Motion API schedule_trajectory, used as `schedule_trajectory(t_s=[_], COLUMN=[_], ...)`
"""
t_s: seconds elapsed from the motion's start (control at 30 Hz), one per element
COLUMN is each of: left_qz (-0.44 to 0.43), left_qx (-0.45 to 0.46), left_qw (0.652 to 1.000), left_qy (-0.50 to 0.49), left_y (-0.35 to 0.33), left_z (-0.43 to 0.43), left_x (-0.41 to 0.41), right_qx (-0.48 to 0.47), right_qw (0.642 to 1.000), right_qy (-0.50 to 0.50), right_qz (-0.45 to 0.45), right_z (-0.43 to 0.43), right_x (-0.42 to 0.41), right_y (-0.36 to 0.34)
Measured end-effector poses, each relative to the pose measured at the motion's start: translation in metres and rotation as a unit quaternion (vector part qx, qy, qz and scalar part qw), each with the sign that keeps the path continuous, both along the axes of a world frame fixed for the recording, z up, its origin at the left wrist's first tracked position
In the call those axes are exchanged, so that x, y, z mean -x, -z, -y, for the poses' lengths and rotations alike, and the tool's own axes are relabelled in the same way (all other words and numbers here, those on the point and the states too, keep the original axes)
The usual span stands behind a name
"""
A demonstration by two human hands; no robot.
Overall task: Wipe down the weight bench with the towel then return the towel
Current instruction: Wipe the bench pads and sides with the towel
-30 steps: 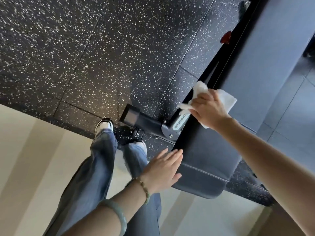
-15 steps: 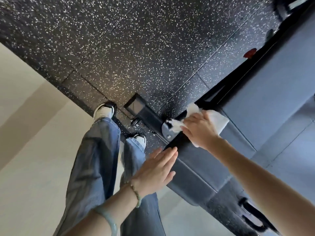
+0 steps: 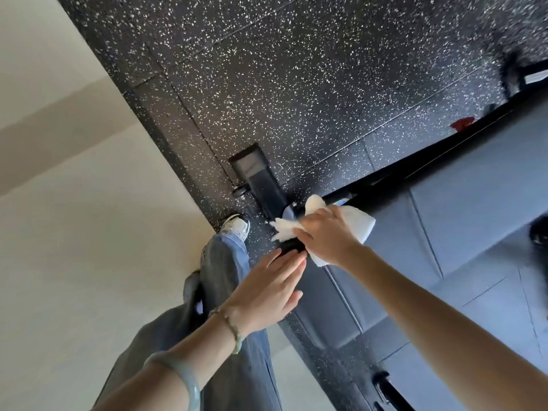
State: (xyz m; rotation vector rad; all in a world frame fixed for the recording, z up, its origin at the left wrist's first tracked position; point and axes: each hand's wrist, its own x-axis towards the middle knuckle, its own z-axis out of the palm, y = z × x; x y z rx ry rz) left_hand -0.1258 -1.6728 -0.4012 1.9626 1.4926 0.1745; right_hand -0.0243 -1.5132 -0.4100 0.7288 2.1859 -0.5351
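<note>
Two hands in shot, and only one is doing real work. The right grip (image 3: 329, 235) is curled around a bunched white towel (image 3: 361, 225) and is pressing it onto the near edge of the weight bench (image 3: 474, 179). Towel sticks out on both sides of that grip: a ragged tuft past the fingertips and a flatter flap behind the knuckles, lying on the grey pad. The left grip (image 3: 267, 295) holds nothing. Its fingers are straight and flat, just below the right grip, with the tips at the bench's dark side edge. I can't tell if it's actually leaning on the bench or just hovering against it.

Step-wise I'd call this mid-wipe, working the end of the pad where it meets the frame. The black frame foot (image 3: 258, 176) sits just beyond the right grip's fingertips, on the speckled rubber floor (image 3: 296, 69).

Most of the pad stretches away behind the right grip's wrist side and up to the far right, so my guess is there's plenty left to cover. The next move probably calls for dragging the towel back along the pad with steady downward pressure. The bunch needs to stay flat enough to cover some width rather than balling up. Returning the towel comes later, and I don't see where it goes from here.
</note>
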Motion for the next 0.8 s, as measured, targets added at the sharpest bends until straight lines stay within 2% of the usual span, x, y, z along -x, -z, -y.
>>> schedule_trajectory(t_s=[0.07,0.23,0.37,0.47,0.57,0.63,0.8], left_qz=[-0.006,-0.011,-0.022,-0.025,-0.031,-0.026,-0.03], left_qx=[-0.005,-0.005,-0.02,-0.011,-0.009,-0.011,-0.014], left_qw=[1.0,0.998,0.994,0.993,0.99,0.987,0.979], left_qy=[-0.017,-0.069,-0.104,-0.117,-0.134,-0.158,-0.199], left_y=[0.0,-0.001,0.002,0.004,0.008,0.008,0.006], left_z=[0.009,0.036,0.054,0.069,0.083,0.089,0.097], left_x=[-0.002,-0.013,-0.025,-0.037,-0.05,-0.06,-0.089], right_qx=[-0.014,-0.134,-0.073,-0.023,0.002,-0.004,-0.103], right_qw=[1.0,0.99,0.996,0.995,0.99,0.992,0.994], right_qy=[-0.006,0.043,-0.009,-0.092,-0.139,-0.125,-0.029], right_qz=[0.017,0.03,0.057,0.005,-0.015,-0.03,-0.02], right_z=[-0.017,-0.058,-0.009,0.049,0.064,0.05,0.023], right_x=[-0.009,-0.032,0.003,0.028,0.031,0.024,0.005], right_y=[0.0,-0.008,-0.003,-0.003,-0.006,-0.009,-0.019])
